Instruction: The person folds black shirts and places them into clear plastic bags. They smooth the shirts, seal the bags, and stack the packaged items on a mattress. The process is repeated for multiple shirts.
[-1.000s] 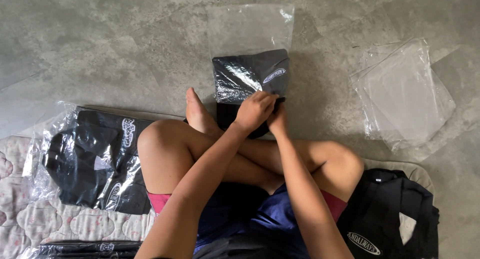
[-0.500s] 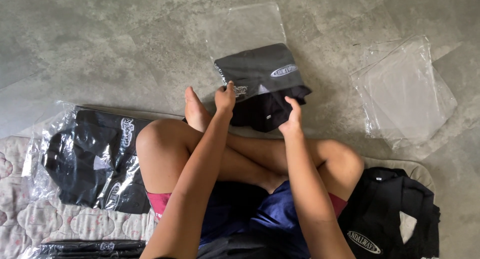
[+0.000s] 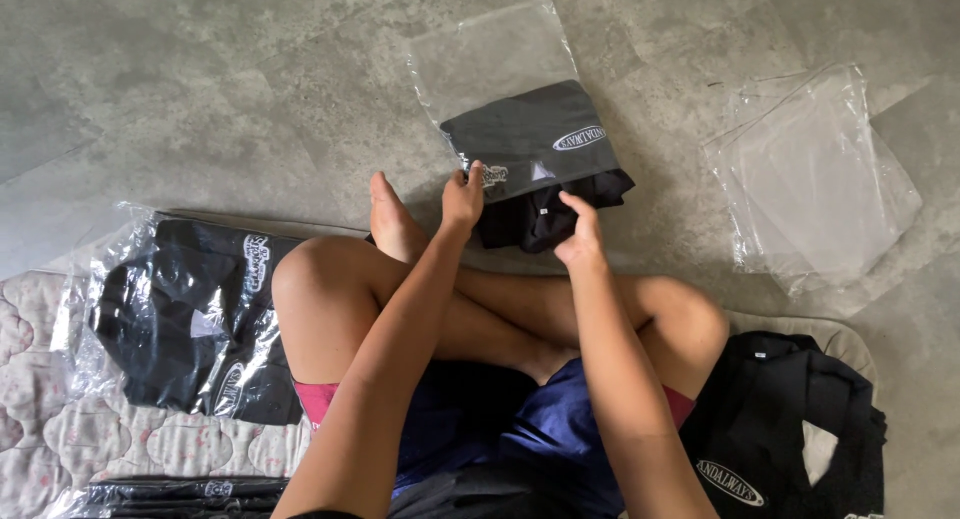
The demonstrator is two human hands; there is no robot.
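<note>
Both hands at a folded black garment half inside a clear plastic bag on the grey floor.

The left hand [image 3: 463,197] pinches the near left edge of the clear bag [image 3: 497,64] at its opening, fingers closed on the plastic. The right hand [image 3: 581,234] presses curled fingers onto the folded black garment [image 3: 540,144], whose near end sticks out of the bag just beyond the crossed legs. A stack of empty clear bags [image 3: 815,179] lies well apart toward the floor's right edge. Bagged black garments [image 3: 185,314] rest on a quilted mat [image 3: 40,419] at the left; an unbagged black pile [image 3: 790,429] sits at the lower right corner.
</note>
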